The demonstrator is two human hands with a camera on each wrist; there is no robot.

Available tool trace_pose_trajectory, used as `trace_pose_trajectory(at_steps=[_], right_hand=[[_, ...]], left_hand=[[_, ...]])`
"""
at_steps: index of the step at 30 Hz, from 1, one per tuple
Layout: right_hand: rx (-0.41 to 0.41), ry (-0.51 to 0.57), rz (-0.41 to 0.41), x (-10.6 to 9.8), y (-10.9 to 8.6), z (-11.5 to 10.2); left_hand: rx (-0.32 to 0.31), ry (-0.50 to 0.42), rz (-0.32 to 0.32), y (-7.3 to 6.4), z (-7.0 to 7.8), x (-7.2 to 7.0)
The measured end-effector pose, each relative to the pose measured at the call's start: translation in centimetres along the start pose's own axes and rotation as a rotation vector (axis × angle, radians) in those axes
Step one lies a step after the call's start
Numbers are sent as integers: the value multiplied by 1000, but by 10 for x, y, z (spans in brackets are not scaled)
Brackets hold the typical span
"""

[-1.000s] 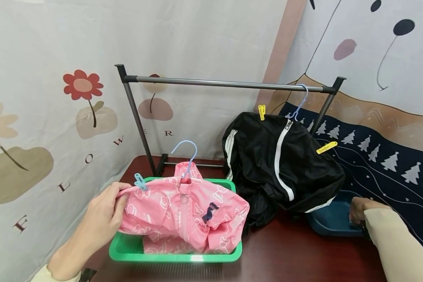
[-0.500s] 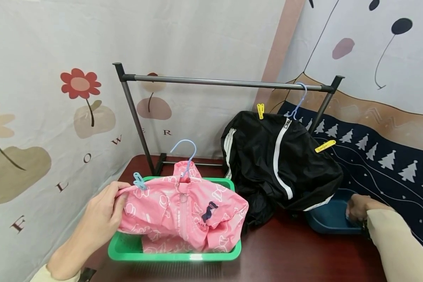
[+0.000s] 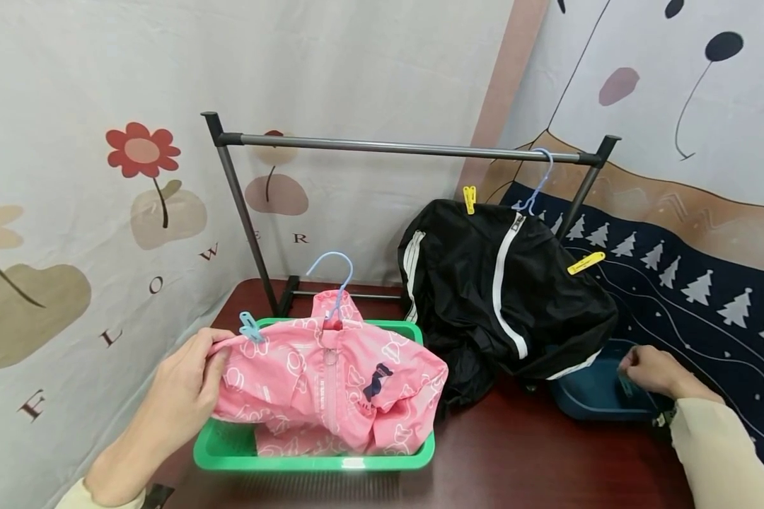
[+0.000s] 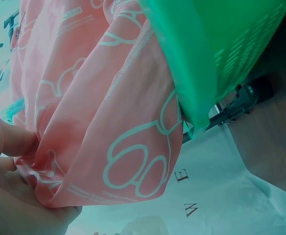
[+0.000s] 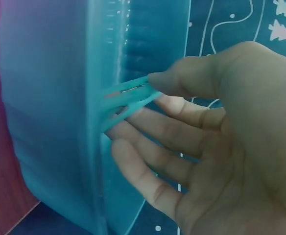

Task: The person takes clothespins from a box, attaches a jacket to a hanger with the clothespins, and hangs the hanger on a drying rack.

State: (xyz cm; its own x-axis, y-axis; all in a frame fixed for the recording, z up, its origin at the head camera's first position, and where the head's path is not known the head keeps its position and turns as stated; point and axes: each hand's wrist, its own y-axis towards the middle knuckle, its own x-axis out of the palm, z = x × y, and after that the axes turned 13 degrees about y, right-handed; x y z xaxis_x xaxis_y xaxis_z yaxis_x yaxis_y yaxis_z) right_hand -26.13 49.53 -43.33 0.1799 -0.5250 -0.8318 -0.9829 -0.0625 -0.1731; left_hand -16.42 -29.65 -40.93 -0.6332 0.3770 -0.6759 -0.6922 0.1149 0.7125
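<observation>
My left hand (image 3: 184, 382) pinches the sleeve end of a pink jacket (image 3: 356, 382), as the left wrist view also shows. The jacket lies over a green basket (image 3: 318, 464), a light blue hanger (image 3: 342, 283) hook rising from its collar. Close to my left fingers, a light blue clothespin (image 3: 251, 328) is clipped on the jacket's shoulder. In the right wrist view my right hand (image 5: 182, 117) pinches a teal clothespin (image 5: 128, 98) between thumb and fingers. That hand is over the dark blue tray (image 3: 586, 408), the clothespin at the tray's rim in the wrist view.
A metal rack (image 3: 388, 147) stands behind the basket. From its right end hangs a black jacket (image 3: 458, 283) on a blue hanger, with a yellow clothespin (image 3: 470, 200) and another yellow clothespin (image 3: 586, 263) on its shoulders. The dark red table (image 3: 535, 459) lies beneath.
My right hand has risen slightly out of the blue tray, and a teal clothespin now shows below its fingers. My left hand keeps its pinch on the pink jacket.
</observation>
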Motion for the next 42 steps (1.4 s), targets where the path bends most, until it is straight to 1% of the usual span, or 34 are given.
trace_pose_trajectory(at_steps=[6, 14, 20, 27, 33, 42], right_hand=[[-17, 27, 107, 7, -8, -3], [-7, 98, 196, 15, -19, -10], [-40, 148, 255, 21, -27, -15], [-76, 192, 351, 32, -35, -26], [-82, 245, 391, 39, -40, -34], [-43, 282, 437, 43, -45, -39]], left_hand=[[-10, -7, -7, -2, -1, 0], [-7, -12, -16, -4, -1, 0], [-5, -19, -13, -5, -1, 2], [-13, -16, -13, -4, -1, 1], [-12, -22, -14, -4, -1, 1], [-11, -28, -28, -2, -2, 2]])
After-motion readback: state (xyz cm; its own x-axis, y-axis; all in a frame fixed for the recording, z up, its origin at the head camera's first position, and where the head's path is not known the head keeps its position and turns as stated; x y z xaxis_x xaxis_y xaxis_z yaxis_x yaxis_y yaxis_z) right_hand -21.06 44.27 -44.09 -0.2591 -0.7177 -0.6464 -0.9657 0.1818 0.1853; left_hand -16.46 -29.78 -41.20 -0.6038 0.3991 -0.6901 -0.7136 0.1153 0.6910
